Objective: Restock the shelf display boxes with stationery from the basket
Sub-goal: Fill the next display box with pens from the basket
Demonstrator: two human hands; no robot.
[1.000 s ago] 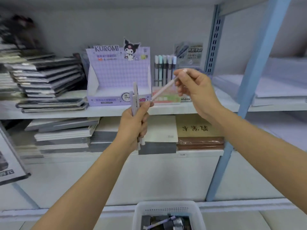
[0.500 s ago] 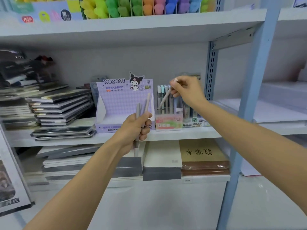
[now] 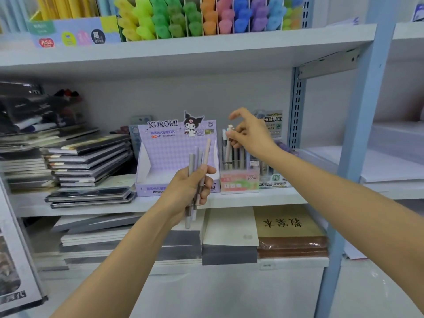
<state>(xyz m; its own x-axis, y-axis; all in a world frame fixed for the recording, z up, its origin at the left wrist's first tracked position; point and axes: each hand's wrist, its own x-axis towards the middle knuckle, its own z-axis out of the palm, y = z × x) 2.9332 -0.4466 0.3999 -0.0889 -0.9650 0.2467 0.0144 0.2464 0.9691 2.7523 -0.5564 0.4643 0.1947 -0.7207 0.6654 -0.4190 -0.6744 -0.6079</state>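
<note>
The left hand (image 3: 190, 187) is clamped around a bundle of pens (image 3: 206, 152), held upright in front of the purple Kuromi box (image 3: 165, 145); up and to its right, the right hand (image 3: 252, 138) reaches over the pink display box (image 3: 239, 182) on the shelf (image 3: 229, 199); its fingertips (image 3: 230, 134) meet the cap of a pale pen (image 3: 227, 152) standing in that box, index finger lifted; whether they pinch the pen I cannot tell.

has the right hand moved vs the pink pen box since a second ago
Yes: judged against the pink pen box, the right hand went from in front of it to above it, pinching a pen stood inside.
</note>
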